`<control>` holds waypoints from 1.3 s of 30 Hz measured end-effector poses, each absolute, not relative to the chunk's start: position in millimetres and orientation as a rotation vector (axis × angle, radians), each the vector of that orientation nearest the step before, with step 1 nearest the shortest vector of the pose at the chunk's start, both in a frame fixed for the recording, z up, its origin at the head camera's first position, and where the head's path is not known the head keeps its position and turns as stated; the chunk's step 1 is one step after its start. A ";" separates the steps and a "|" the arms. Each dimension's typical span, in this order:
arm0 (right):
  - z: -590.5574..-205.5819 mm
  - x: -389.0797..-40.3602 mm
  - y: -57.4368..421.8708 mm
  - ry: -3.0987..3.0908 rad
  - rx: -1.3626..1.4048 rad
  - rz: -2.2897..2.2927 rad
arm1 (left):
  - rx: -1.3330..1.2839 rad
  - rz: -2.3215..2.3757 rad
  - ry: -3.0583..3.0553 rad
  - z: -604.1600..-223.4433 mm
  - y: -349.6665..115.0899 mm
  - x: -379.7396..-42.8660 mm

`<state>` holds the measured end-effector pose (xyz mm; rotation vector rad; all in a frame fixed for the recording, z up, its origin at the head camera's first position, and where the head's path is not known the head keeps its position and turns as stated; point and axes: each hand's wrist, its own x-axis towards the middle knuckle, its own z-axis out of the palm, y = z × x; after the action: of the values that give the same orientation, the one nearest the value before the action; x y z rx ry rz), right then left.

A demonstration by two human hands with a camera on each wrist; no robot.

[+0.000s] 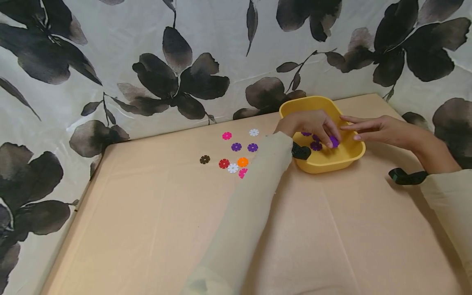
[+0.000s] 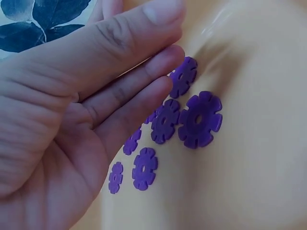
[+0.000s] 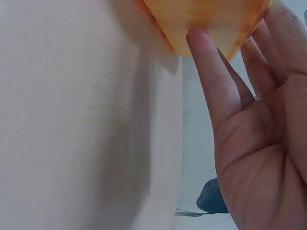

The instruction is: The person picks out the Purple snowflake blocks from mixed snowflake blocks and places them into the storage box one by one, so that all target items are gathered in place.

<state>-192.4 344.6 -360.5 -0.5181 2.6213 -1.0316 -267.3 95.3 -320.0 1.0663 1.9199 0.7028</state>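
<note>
My left hand (image 1: 318,123) reaches down into a yellow plastic tub (image 1: 332,168), its fingertips right at a notched purple interlocking disc (image 1: 333,141). More purple discs (image 1: 316,146) lie on the tub floor under this hand. In the left wrist view, several purple discs (image 2: 200,120) show just past the fingertips, and no disc lies in the palm. My right hand (image 1: 387,129) is at the tub's right side with fingers straight, their tips touching the rim. In the right wrist view, one fingertip (image 3: 199,40) overlaps the tub's outer wall (image 3: 225,19).
Left of the tub, loose discs lie on the peach-coloured tabletop (image 1: 166,221): purple (image 1: 236,146), white (image 1: 232,168), red (image 1: 223,164), orange (image 1: 243,162), pink (image 1: 226,135) and dark brown (image 1: 204,159). A floral cloth (image 1: 206,37) hangs behind the table. The left sleeve (image 1: 250,205) crosses over the table.
</note>
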 end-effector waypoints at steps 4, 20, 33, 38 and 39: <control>-361.4 -192.4 346.5 2.617 -0.537 -1.040 | 1.097 0.677 1.915 -316.4 95.7 -263.3; -360.2 -190.2 342.9 2.613 -0.479 -1.019 | 1.341 0.734 2.080 -313.5 53.5 -274.1; -362.8 -188.6 343.7 2.611 -0.435 -1.040 | 1.225 0.836 2.528 -325.7 -72.6 -263.7; -362.3 -188.2 343.5 2.601 -0.436 -1.048 | 1.049 0.844 2.560 -344.2 -112.8 -266.1; -362.2 -188.2 343.6 2.595 -0.440 -1.060 | 1.018 0.856 2.563 -347.0 -119.5 -266.3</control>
<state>-188.2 343.6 -362.2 -0.4403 2.5955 -1.0597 -266.3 -119.5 -347.0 1.0185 2.5626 0.8556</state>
